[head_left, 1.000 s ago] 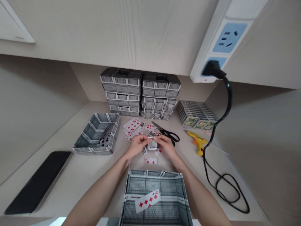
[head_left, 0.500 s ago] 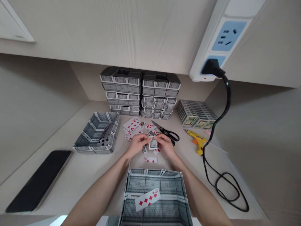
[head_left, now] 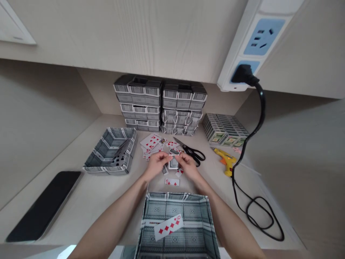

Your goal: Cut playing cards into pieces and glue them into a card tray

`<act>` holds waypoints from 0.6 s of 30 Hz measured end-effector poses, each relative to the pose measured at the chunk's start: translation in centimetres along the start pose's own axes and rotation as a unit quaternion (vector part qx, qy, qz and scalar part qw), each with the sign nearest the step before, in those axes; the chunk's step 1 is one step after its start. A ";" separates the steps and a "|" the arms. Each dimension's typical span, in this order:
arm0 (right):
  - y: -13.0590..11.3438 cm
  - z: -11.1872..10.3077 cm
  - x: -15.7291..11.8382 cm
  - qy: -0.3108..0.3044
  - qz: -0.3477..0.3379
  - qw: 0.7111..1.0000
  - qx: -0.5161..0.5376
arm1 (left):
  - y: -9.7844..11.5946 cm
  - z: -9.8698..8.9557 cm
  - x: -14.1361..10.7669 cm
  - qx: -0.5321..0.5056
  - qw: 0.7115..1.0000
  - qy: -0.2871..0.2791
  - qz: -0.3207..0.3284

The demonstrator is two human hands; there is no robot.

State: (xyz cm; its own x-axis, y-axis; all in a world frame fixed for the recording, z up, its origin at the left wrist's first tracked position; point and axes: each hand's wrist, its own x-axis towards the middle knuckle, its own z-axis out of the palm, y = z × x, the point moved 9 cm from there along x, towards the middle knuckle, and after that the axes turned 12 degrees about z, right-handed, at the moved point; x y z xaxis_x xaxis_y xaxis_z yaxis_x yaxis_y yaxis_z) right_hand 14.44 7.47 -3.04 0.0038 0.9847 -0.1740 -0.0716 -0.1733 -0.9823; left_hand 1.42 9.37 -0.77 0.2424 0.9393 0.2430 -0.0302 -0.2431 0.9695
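Observation:
Between my two hands is a small card piece [head_left: 173,163] with its patterned back up. My left hand [head_left: 157,164] pinches its left side, and my right hand [head_left: 188,166] pinches its right side. Loose red-suited cards [head_left: 151,142] lie behind my hands, with black-handled scissors [head_left: 194,153] to their right. A cut strip [head_left: 171,182] with a red six lies flat in front of my hands. Nearest to me is a box made of cards [head_left: 192,208], holding a diamond card piece [head_left: 168,227].
Another card box [head_left: 93,169] with cards inside sits left, beyond a black phone-like slab [head_left: 43,207]. Stacked card boxes [head_left: 140,97] stand at the back. Right are packed card decks [head_left: 225,129], a yellow glue gun [head_left: 228,162] and a looping black cable [head_left: 249,216].
The card piece between my hands has shifted slightly left and tilted a little. Both hands keep their pinch. The whole view has moved very slightly.

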 end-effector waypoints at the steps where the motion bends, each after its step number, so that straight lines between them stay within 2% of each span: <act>1: -0.1 0.0 0.0 -0.001 -0.001 1.000 -0.004 | 0.1 0.0 0.0 -0.005 1.000 0.003 0.001; 5: -1.0 0.6 -0.3 -0.015 -0.020 0.999 -0.035 | 0.3 -0.2 0.1 -0.020 1.000 0.018 0.003; 12: -1.1 0.3 -0.3 0.006 -0.019 0.999 -0.047 | 0.2 -0.2 0.1 -0.006 1.000 0.022 0.007; 18: 0.3 1.3 0.1 -0.064 0.029 0.997 0.019 | 0.2 -0.6 0.1 -0.016 0.999 0.042 0.010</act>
State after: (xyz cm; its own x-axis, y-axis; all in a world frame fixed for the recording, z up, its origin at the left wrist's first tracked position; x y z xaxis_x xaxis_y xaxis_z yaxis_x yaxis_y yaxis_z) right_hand 13.11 7.55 -3.28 -0.1282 0.9676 -0.2173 -0.1050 -0.2312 -0.9672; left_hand 0.87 9.55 -0.49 0.1595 0.9514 0.2635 -0.0659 -0.2560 0.9644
